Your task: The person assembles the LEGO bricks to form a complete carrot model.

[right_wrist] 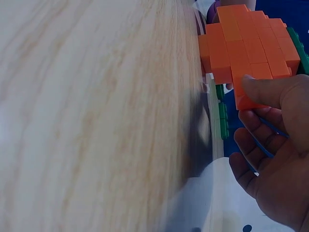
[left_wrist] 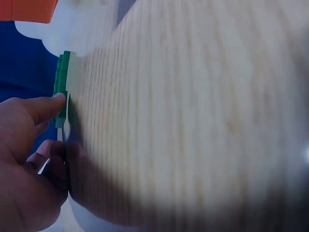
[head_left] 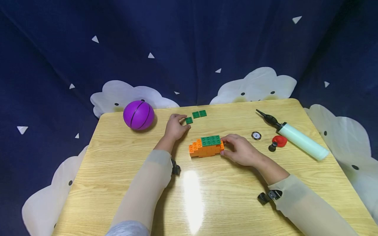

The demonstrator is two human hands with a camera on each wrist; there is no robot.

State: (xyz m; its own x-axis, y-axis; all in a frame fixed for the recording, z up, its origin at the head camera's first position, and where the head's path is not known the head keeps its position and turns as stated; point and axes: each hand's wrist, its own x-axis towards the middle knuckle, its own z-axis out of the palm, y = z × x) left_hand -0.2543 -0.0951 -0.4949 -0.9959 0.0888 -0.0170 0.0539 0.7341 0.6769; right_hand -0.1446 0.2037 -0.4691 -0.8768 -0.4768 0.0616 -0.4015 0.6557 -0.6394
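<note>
A stepped build of orange bricks (head_left: pixel 206 151) with green bricks (head_left: pixel 211 140) along its top is in the middle of the head view. My right hand (head_left: pixel 240 150) pinches its right end between thumb and fingers; the right wrist view shows the thumb against an orange brick (right_wrist: pixel 245 92). Farther back, my left hand (head_left: pixel 175 127) has its thumb and forefinger apart, on either side of a loose green brick (head_left: pixel 189 120). Two more green bricks (head_left: pixel 199 114) lie just beyond it. In the left wrist view, the thumb partly hides the green bricks (left_wrist: pixel 63 72).
A purple ball (head_left: pixel 138 115) sits at the table's back left. To the right are a poker chip (head_left: pixel 256 135), a red item (head_left: pixel 279 141) with a small black piece (head_left: pixel 273 146), and a pale green hand pump (head_left: pixel 304 141). A dark blue curtain (head_left: pixel 189 49) hangs behind the table.
</note>
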